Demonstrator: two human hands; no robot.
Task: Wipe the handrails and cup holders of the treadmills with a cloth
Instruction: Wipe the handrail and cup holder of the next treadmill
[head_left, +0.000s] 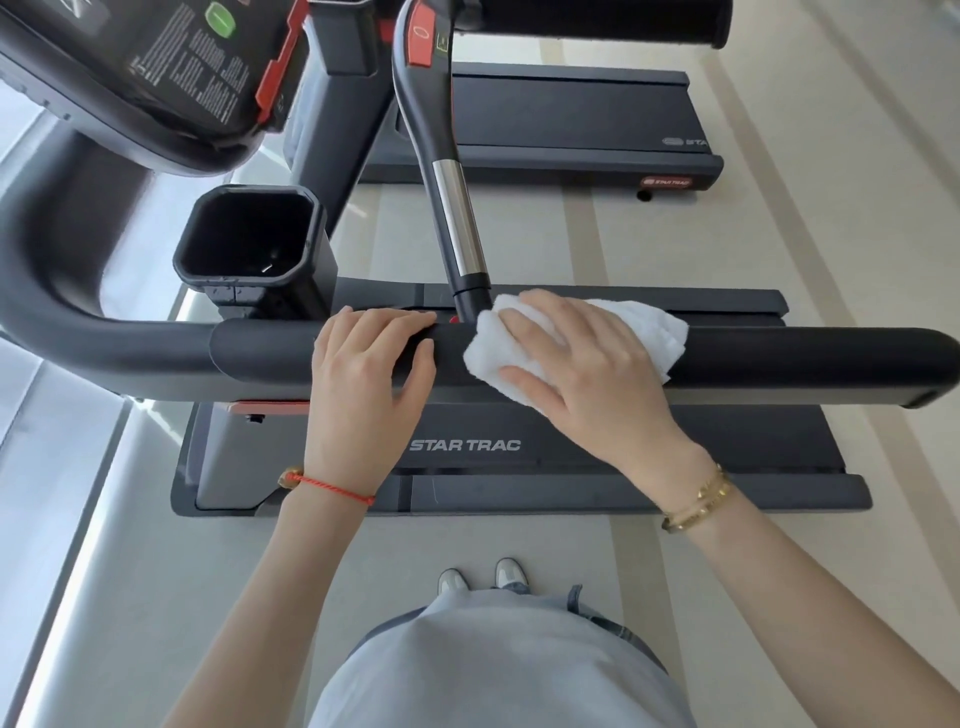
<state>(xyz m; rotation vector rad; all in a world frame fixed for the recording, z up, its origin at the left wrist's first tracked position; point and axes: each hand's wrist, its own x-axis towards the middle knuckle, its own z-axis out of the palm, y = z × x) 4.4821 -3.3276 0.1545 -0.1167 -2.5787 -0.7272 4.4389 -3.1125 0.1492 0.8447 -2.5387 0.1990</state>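
Pale striped flooring (779, 234) runs under two dark grey treadmills, seen from my head camera looking straight down. Nearest me lies the treadmill deck marked STAR TRAC (571, 447), and the second treadmill (566, 114) sits farther off beyond it. Across the middle runs the thick black padded handrail (805, 358), curving up at the left into the grey frame below the black console with small white print (156, 67).

My right hand (587, 374) lies on top of the folded white cloth (649, 325), fingers spread apart and fairly straight, pressing the cloth flat against the handrail; the cloth drapes over the rail's top and sticks out past my fingertips. My left hand (371, 358) rests on the same rail just beside the cloth, fingers together and curled over the far side, thumb on the near side, gripping the rail.

Behind the rail, to the left of my left hand, stands the black square cup holder (249, 239), open side up. A slim grey bar with a chrome sleeve (457, 218) meets the rail just between my two hands. I wear a red cord bracelet (327, 486) on the left wrist and gold bangles (701, 501) on the right.
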